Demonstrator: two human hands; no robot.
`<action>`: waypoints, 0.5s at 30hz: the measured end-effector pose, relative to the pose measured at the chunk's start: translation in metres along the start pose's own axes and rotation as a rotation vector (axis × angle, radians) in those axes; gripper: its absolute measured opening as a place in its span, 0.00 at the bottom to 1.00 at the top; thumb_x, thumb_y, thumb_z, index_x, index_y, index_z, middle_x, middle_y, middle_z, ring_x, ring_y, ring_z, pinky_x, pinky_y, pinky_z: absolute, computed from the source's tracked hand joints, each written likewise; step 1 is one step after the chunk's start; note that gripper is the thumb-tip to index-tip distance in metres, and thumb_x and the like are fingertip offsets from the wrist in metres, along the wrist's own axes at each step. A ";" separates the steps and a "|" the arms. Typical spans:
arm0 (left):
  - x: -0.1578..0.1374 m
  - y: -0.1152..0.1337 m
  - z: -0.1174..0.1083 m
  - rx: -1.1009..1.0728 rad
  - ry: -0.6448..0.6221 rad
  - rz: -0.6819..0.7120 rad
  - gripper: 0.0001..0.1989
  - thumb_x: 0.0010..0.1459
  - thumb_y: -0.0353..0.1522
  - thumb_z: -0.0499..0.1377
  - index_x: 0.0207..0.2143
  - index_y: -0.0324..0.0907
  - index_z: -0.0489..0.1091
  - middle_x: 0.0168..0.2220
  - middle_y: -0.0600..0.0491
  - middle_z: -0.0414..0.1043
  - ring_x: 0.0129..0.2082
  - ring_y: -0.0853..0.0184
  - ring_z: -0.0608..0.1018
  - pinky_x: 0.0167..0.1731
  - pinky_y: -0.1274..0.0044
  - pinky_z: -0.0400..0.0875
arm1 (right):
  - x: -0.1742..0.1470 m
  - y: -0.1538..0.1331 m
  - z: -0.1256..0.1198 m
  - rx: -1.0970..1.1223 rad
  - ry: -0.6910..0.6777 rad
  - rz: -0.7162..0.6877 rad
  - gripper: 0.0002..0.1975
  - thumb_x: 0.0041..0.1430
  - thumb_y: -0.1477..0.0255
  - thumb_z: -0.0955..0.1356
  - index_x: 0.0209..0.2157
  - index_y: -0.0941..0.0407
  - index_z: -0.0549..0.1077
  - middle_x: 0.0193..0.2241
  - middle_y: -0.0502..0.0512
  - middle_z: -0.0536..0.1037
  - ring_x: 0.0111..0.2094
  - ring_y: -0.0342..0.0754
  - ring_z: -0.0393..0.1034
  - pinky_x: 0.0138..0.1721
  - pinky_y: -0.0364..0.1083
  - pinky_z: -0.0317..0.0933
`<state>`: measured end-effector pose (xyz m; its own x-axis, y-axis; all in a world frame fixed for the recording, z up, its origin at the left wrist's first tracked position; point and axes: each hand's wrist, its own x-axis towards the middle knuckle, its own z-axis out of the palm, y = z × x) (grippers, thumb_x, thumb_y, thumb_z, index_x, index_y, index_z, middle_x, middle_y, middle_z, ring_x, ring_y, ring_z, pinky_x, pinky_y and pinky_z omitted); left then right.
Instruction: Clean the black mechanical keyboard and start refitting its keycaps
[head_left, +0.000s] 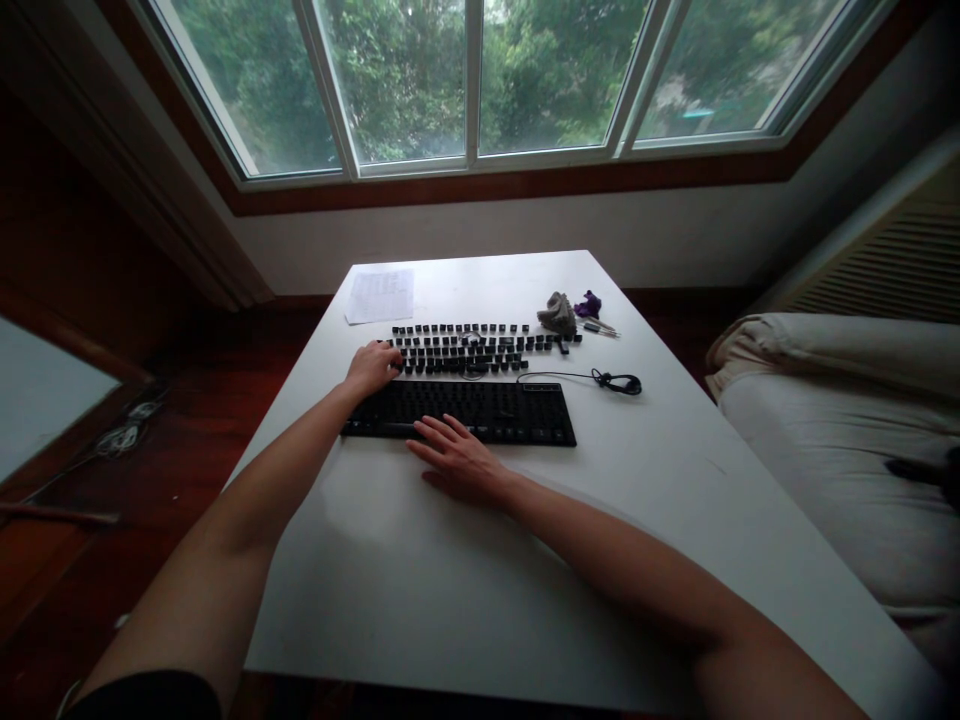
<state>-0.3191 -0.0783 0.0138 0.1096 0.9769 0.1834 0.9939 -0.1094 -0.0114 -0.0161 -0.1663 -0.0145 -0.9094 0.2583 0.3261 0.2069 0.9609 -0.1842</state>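
A black keyboard (480,408) lies on the white table in front of me, many of its key places bare. Behind it, loose black keycaps (461,352) stand in several rows. At the left end of these rows, my left hand (373,368) has its fingers bent and drawn together on a keycap, which they partly hide. My right hand (459,460) rests at the keyboard's front edge, fingers spread, the fingertips over its lower keys and nothing held. From the keyboard's back runs a cable (619,383), bundled to the right.
Printed paper (381,295) lies at the table's back left. A grey cloth (557,314), a purple cloth (589,304) and slim tools (600,328) lie at the back right. To the right stands a light-covered sofa (810,430); a window (472,90) is beyond the table (420,600).
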 end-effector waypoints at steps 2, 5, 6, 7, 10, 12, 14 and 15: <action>0.000 0.001 0.000 0.000 -0.004 -0.010 0.09 0.55 0.34 0.63 0.40 0.48 0.77 0.42 0.49 0.74 0.45 0.56 0.72 0.45 0.68 0.65 | 0.000 0.000 0.000 0.001 0.000 -0.006 0.27 0.68 0.63 0.65 0.66 0.54 0.63 0.68 0.64 0.60 0.70 0.57 0.48 0.69 0.62 0.42; -0.001 0.003 -0.001 0.002 -0.006 -0.017 0.09 0.55 0.34 0.63 0.40 0.48 0.77 0.42 0.50 0.75 0.45 0.56 0.72 0.45 0.68 0.66 | 0.000 0.001 0.000 0.000 -0.001 -0.008 0.26 0.68 0.64 0.65 0.65 0.55 0.63 0.67 0.64 0.61 0.70 0.57 0.49 0.69 0.62 0.42; -0.002 0.004 -0.002 0.001 -0.005 -0.019 0.09 0.55 0.34 0.63 0.41 0.48 0.77 0.42 0.49 0.75 0.45 0.56 0.72 0.46 0.68 0.66 | 0.000 0.001 0.000 0.001 0.003 -0.005 0.27 0.68 0.64 0.65 0.65 0.55 0.63 0.67 0.64 0.61 0.70 0.57 0.48 0.69 0.62 0.42; -0.003 0.005 -0.004 -0.002 -0.003 -0.021 0.09 0.56 0.34 0.63 0.41 0.48 0.77 0.42 0.49 0.75 0.45 0.56 0.72 0.46 0.68 0.66 | -0.001 0.002 0.000 0.002 0.006 -0.001 0.27 0.68 0.64 0.65 0.66 0.54 0.63 0.67 0.64 0.61 0.70 0.57 0.48 0.69 0.62 0.43; -0.009 0.005 -0.012 -0.024 0.014 -0.022 0.09 0.57 0.34 0.61 0.41 0.47 0.77 0.42 0.49 0.75 0.45 0.57 0.73 0.47 0.68 0.66 | -0.003 0.003 0.000 0.004 0.008 0.009 0.27 0.68 0.63 0.66 0.65 0.54 0.63 0.68 0.64 0.60 0.70 0.57 0.48 0.69 0.62 0.43; -0.016 0.003 -0.020 -0.054 0.026 -0.001 0.09 0.57 0.34 0.61 0.41 0.47 0.77 0.41 0.49 0.75 0.45 0.57 0.73 0.48 0.68 0.66 | -0.004 0.003 0.000 0.003 0.004 0.010 0.26 0.68 0.64 0.66 0.65 0.54 0.64 0.67 0.64 0.61 0.70 0.57 0.48 0.69 0.62 0.42; -0.027 0.001 -0.029 -0.102 0.033 0.039 0.09 0.58 0.34 0.60 0.41 0.46 0.76 0.41 0.50 0.75 0.44 0.58 0.72 0.48 0.68 0.66 | -0.004 0.003 -0.001 0.003 -0.001 0.005 0.26 0.68 0.64 0.66 0.65 0.55 0.65 0.67 0.64 0.61 0.70 0.57 0.48 0.69 0.62 0.42; -0.033 0.000 -0.033 -0.132 0.033 0.060 0.09 0.58 0.35 0.59 0.41 0.45 0.76 0.41 0.50 0.75 0.44 0.59 0.73 0.47 0.68 0.66 | -0.004 0.003 -0.001 0.003 -0.003 0.003 0.26 0.68 0.65 0.66 0.65 0.55 0.65 0.68 0.65 0.60 0.70 0.57 0.48 0.69 0.62 0.42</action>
<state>-0.3230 -0.1164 0.0407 0.1662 0.9616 0.2182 0.9755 -0.1926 0.1059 -0.0116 -0.1647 -0.0156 -0.9098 0.2605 0.3232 0.2081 0.9599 -0.1879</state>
